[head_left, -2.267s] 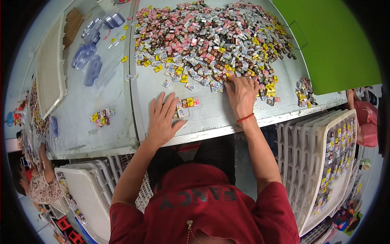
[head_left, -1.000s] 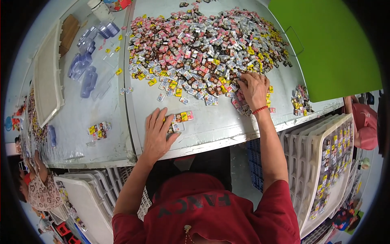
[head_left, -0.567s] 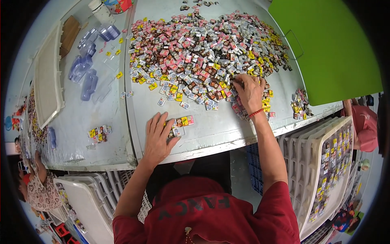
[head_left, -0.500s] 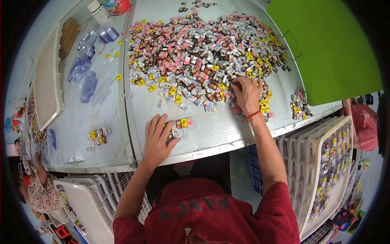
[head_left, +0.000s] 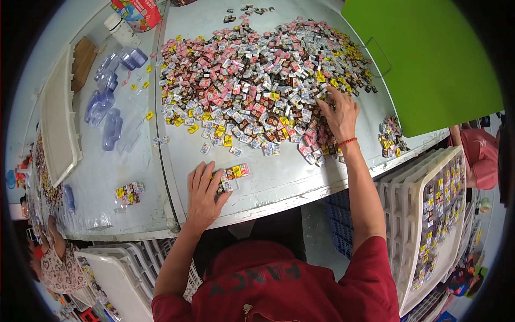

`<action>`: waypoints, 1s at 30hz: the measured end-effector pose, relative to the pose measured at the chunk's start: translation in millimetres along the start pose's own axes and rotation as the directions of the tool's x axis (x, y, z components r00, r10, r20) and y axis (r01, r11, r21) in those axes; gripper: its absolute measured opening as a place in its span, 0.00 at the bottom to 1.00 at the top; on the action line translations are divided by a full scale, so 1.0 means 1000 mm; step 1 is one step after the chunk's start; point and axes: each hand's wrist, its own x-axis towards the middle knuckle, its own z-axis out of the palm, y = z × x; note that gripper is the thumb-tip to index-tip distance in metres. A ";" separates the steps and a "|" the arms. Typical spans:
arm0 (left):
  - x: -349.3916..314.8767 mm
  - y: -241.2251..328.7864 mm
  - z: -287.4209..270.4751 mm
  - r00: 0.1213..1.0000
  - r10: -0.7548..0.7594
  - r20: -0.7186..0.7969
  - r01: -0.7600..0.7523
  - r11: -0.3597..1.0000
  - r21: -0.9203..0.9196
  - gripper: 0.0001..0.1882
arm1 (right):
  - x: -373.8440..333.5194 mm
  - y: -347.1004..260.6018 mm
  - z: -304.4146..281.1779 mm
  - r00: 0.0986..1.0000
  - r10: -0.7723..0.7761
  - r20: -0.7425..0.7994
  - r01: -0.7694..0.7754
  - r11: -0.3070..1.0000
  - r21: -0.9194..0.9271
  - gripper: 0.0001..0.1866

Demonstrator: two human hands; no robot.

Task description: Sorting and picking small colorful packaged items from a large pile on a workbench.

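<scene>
A wide heap of small printed boxes (head_left: 236,86) in pink, brown, white and yellow covers the table. My right hand (head_left: 341,115) reaches over the heap's right side, thumb and forefinger apart and curved down toward the boxes. Nothing shows between those fingers, though the tips partly blend with the boxes. Near the table's front edge, my left hand (head_left: 202,192) lies flat with its fingers stretched out. Beside its fingers and thumb is a small clear tray (head_left: 230,185) with a short row of small boxes (head_left: 236,172) in it. The hand hides the tray's left part.
Clear bluish plastic shells (head_left: 111,129), a white bottle (head_left: 120,29) and a white tray (head_left: 59,115) lie at left. A filled set (head_left: 129,193) sits at front left. A green board (head_left: 424,64) stands far right. Stacked white crates (head_left: 429,214) flank me below; other people work at both sides.
My right hand has shifted right and a little farther away along the heap, its fingers more spread. Some boxes near the heap's front right lie differently. My left hand stays by the tray.
</scene>
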 end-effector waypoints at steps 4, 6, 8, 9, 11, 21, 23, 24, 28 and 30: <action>0.003 0.000 0.001 1.000 0.000 -0.008 0.000 1.000 0.002 0.27 | 0.012 0.014 0.017 0.992 -0.124 0.025 0.125 0.991 -0.056 0.14; 0.003 0.000 0.001 1.000 -0.007 -0.011 0.007 1.000 0.002 0.27 | 0.012 0.012 0.017 0.984 -0.179 -0.005 0.178 0.981 -0.080 0.13; 0.003 0.000 0.002 1.000 -0.006 -0.020 0.006 1.000 -0.005 0.26 | 0.007 0.010 0.011 0.987 -0.158 -0.005 0.157 0.987 -0.029 0.13; 0.003 0.000 0.001 1.000 -0.007 -0.022 0.007 1.000 -0.006 0.26 | 0.003 0.009 0.007 0.987 -0.159 -0.005 0.159 0.987 -0.029 0.13; 0.002 0.001 0.001 1.000 -0.005 -0.015 0.005 1.000 -0.007 0.26 | -0.010 0.009 -0.002 0.967 -0.242 -0.077 0.251 0.954 0.166 0.12; -0.006 0.000 0.002 0.999 0.002 -0.051 -0.001 1.000 0.019 0.25 | -0.075 -0.082 -0.041 0.928 0.025 0.371 -0.366 0.227 0.902 0.14; -0.003 -0.006 0.008 0.997 0.018 -0.073 -0.015 0.999 0.043 0.25 | -0.091 -0.084 -0.030 0.925 -0.020 0.378 -0.341 0.391 0.855 0.14; -0.006 -0.010 0.009 0.993 0.049 -0.105 -0.042 0.997 0.071 0.25 | -0.097 -0.095 -0.035 0.914 -0.025 0.405 -0.326 0.548 0.770 0.14; 0.001 -0.007 0.006 0.993 0.018 -0.114 -0.015 1.000 0.022 0.29 | -0.136 -0.100 -0.024 0.951 -0.052 0.304 -0.128 0.831 0.542 0.14; -0.006 -0.012 0.002 0.993 -0.005 -0.119 0.006 1.000 0.004 0.31 | -0.141 -0.104 -0.019 0.903 -0.416 0.104 0.370 0.879 0.301 0.14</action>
